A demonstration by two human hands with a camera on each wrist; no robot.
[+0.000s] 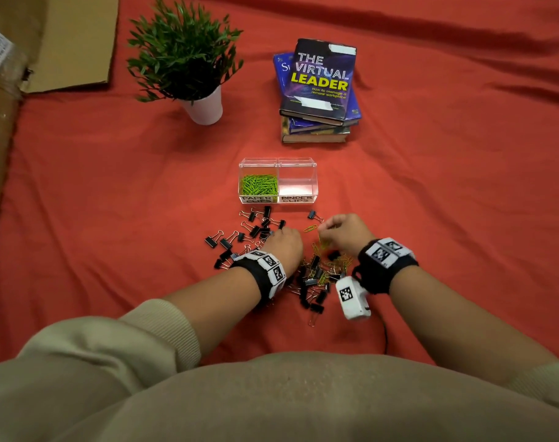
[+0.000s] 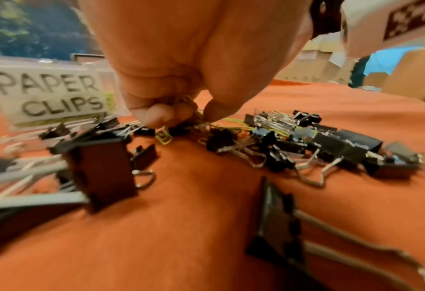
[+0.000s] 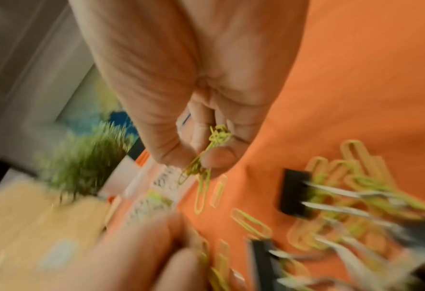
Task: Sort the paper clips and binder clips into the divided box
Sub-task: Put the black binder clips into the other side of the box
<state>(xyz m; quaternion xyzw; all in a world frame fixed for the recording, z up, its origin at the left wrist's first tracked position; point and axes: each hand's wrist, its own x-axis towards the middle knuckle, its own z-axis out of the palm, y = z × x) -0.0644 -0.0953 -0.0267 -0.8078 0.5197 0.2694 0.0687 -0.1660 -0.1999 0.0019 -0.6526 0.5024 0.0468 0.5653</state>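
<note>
Mostly green paper clips, bunched.

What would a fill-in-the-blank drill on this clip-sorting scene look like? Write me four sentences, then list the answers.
1. The right hand pinches a bunch of green ____ clips.
2. In the divided box, the compartment labelled BINDER CLIPS is ____.
3. The potted plant stands to the ____ of the stack of books.
4. The cloth under everything is ____.

Answers: paper; empty; left; red
</note>
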